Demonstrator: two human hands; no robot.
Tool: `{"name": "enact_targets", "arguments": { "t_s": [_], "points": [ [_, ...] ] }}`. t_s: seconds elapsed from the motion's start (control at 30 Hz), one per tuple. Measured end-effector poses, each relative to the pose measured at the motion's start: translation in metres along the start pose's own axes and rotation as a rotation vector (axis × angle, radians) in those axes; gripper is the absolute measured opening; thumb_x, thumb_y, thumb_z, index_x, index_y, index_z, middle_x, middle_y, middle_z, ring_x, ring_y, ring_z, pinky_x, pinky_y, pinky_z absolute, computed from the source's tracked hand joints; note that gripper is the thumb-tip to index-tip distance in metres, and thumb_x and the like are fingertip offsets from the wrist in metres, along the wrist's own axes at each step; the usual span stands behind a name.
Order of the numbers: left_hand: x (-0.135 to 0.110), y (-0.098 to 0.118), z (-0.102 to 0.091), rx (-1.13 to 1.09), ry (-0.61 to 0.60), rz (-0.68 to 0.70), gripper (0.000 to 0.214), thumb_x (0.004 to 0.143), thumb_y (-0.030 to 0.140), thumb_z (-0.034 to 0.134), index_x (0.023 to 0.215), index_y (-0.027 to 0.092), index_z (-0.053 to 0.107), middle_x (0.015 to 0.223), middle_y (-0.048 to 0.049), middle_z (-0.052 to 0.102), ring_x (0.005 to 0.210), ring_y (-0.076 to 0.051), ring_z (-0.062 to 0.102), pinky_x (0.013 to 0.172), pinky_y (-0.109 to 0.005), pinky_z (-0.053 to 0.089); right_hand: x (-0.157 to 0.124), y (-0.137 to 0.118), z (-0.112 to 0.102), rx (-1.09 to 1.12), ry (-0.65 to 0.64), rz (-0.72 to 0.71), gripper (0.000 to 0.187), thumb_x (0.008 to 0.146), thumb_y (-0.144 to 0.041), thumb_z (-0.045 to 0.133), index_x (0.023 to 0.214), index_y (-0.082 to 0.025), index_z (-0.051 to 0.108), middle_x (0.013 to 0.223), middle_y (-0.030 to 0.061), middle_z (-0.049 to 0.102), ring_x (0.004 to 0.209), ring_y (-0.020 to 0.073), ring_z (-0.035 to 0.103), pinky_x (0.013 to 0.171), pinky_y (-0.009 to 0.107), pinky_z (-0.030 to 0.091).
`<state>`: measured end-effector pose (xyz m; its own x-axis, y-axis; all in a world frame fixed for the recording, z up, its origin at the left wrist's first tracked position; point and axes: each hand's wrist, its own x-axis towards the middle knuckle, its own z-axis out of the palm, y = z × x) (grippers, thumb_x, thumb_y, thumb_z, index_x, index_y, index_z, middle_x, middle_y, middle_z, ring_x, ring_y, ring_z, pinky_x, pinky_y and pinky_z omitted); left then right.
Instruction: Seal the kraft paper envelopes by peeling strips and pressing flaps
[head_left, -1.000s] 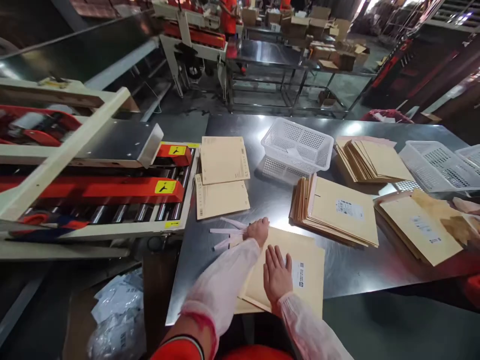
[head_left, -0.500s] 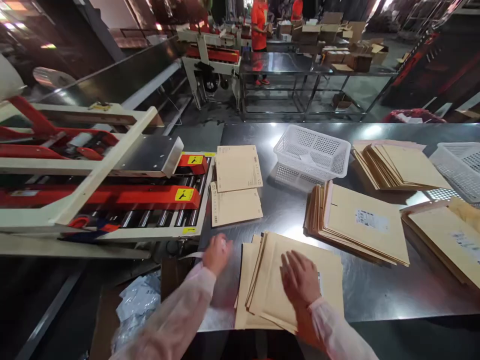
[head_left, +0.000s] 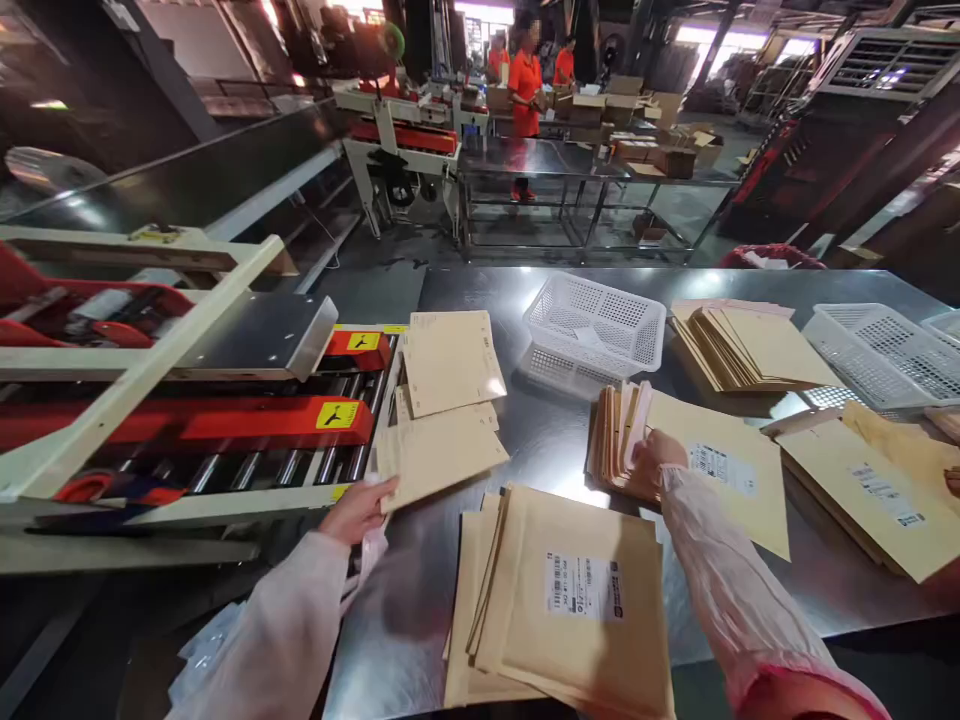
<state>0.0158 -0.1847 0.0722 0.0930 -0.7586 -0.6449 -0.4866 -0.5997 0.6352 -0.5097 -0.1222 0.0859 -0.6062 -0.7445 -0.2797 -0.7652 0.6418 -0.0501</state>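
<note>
My left hand (head_left: pixel 361 508) pinches the lower left corner of a flat tan cardboard mailer (head_left: pixel 439 458), tilted up a little from the metal table. Another tan mailer (head_left: pixel 450 362) lies just behind it, with a third partly covered between them. My right hand (head_left: pixel 658 452) is closed on the left edge of the top padded envelope (head_left: pixel 686 425), which bears a white label, on the middle stack. Its fingertips are partly hidden. In front of me lies a pile of padded envelopes (head_left: pixel 581 650), the top one label side up, touched by neither hand.
A roller conveyor with red side rails (head_left: pixel 322 420) adjoins the table's left edge. White perforated baskets (head_left: pixel 596 320) stand toward the back and right. More envelope stacks (head_left: pixel 750 345) lie at the right. People in orange work beyond, near a second table (head_left: pixel 532 155).
My right hand has moved from the front pile to the middle stack and grips an envelope. The left hand has taken hold of the near cardboard mailer. The view has tilted up.
</note>
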Motion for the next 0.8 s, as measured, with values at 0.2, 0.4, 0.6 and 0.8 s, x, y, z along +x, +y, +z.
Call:
{"name": "enact_targets", "arguments": {
  "t_s": [0.2, 0.4, 0.6, 0.8],
  "points": [
    [-0.078, -0.047, -0.006, -0.537, -0.325, -0.129, 0.071, 0.056, 0.052, 0.089, 0.115, 0.019, 0.065, 0.089, -0.006, 0.076, 0.081, -0.023, 0.071, 0.069, -0.029, 0.053, -0.09, -0.014, 0.007, -0.013, -0.014, -0.223, 0.032, 0.096, -0.03, 0.041, 0.113, -0.017, 0.064, 0.095, 0.0114, 0.069, 0.08, 0.0215, 0.064, 0.07, 0.032, 0.041],
    [-0.081, -0.056, 0.017, -0.294, -0.568, 0.08, 0.067, 0.049, 0.057, 0.089, 0.098, 0.014, 0.07, 0.1, -0.0109, 0.077, 0.094, -0.029, 0.069, 0.084, -0.036, 0.051, -0.22, -0.031, 0.101, 0.294, -0.051, -0.502, 0.058, 0.091, -0.025, 0.032, 0.144, -0.002, 0.041, 0.103, 0.0183, 0.072, 0.082, 0.0253, 0.07, 0.07, 0.038, 0.055],
    [-0.072, -0.066, 0.043, -0.316, -0.566, 0.043, 0.071, 0.046, 0.057, 0.089, 0.099, 0.014, 0.067, 0.091, -0.0088, 0.077, 0.086, -0.025, 0.07, 0.077, -0.032, 0.051, -0.272, -0.041, 0.122, 0.292, -0.113, -0.64, 0.061, 0.087, -0.016, 0.034, 0.146, -0.002, 0.041, 0.096, 0.0171, 0.071, 0.079, 0.0267, 0.07, 0.069, 0.039, 0.057],
    [-0.09, -0.067, 0.072, -0.418, -0.566, 0.04, 0.072, 0.051, 0.068, 0.083, 0.095, 0.014, 0.066, 0.09, -0.0091, 0.077, 0.078, -0.021, 0.071, 0.073, -0.03, 0.051, -0.276, -0.034, 0.109, 0.219, -0.201, -0.592, 0.062, 0.085, -0.016, 0.036, 0.145, -0.002, 0.045, 0.099, 0.0181, 0.07, 0.085, 0.0275, 0.069, 0.078, 0.041, 0.057]
  ]
}}
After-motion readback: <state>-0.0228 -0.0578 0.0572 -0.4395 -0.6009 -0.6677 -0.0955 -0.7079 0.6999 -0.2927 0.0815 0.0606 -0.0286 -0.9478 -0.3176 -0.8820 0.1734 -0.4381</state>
